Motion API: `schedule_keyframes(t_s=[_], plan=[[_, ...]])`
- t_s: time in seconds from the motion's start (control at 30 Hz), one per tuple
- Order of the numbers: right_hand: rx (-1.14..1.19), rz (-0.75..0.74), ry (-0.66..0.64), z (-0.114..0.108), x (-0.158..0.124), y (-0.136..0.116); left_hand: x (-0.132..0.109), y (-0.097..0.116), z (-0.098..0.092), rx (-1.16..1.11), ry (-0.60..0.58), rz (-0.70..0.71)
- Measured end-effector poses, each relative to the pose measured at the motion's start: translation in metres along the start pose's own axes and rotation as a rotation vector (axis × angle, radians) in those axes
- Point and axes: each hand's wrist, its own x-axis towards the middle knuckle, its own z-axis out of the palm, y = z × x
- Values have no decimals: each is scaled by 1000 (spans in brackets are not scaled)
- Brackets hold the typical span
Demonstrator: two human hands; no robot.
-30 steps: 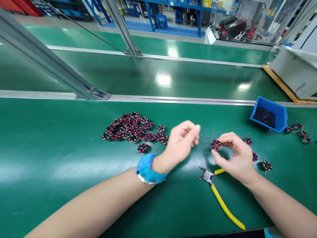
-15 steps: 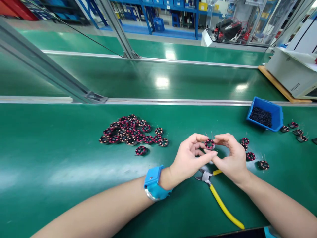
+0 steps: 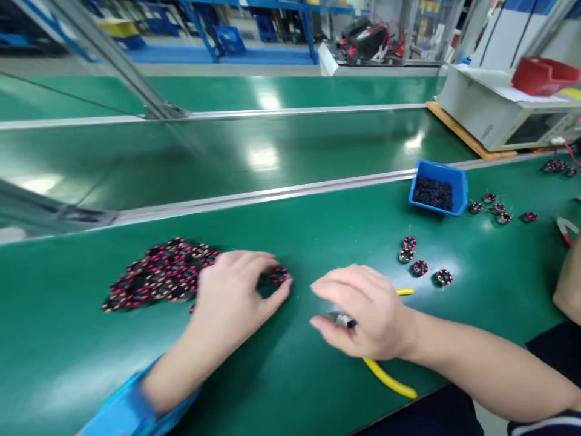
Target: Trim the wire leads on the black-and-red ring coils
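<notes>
My left hand [image 3: 236,297] is beside the right end of a heap of ring-shaped wound coils [image 3: 158,272], black with pink or copper windings. One such coil [image 3: 280,275] sits between its thumb and index fingertip. My right hand [image 3: 363,309] hovers to the right with thumb and fingers apart and nothing between them. Beneath it lie yellow-handled cutting pliers [image 3: 393,383], their jaws partly hidden by the hand. A blue band [image 3: 131,399] wraps my left wrist.
A blue bin [image 3: 440,188] of small black pieces stands at the right. Several loose coils [image 3: 420,268] lie before it and beyond it. A grey instrument [image 3: 512,115] bears a red bin [image 3: 544,75]. Another person's arm [image 3: 569,278] shows at the right edge.
My hands were together around one coil; now they are apart. My left hand has moved left to the heap with a coil at its fingertips. The right hand has opened, and the view has turned right.
</notes>
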Motion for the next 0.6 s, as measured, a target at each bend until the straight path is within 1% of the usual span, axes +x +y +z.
schedule_keyframes(t_s=[0.07, 0.1, 0.13, 0.17, 0.2, 0.27, 0.3, 0.37, 0.4, 0.43, 0.5, 0.6], plan=[[-28, -80, 8, 0, 2, -3, 1, 2, -8, 107, 120, 1], [-39, -123, 16, -1, 2, -5, 4, 8, -8, 93, 155, 28], [-43, -168, 30, -1, 3, -7, 10, 15, -5, 37, 158, 62], [-43, -211, 45, -1, 3, -8, 18, 24, 3, -50, 120, 111], [-39, -252, 62, -2, 3, -10, 28, 34, 15, -154, 42, 156], [-34, -320, 105, -1, 3, -11, 53, 53, 44, -336, -122, 209], [-34, -342, 129, -1, 3, -11, 67, 61, 59, -409, -228, 240], [-51, -363, 163, 0, 3, -7, 96, 75, 84, -509, -402, 301], [-64, -367, 176, 0, 3, -5, 109, 80, 93, -532, -478, 320], [-78, -367, 187, 0, 4, -2, 120, 85, 100, -552, -540, 342], [-103, -366, 219, -1, 6, 2, 139, 93, 107, -579, -634, 388], [-128, -360, 258, -3, 8, 5, 155, 102, 109, -609, -714, 444]])
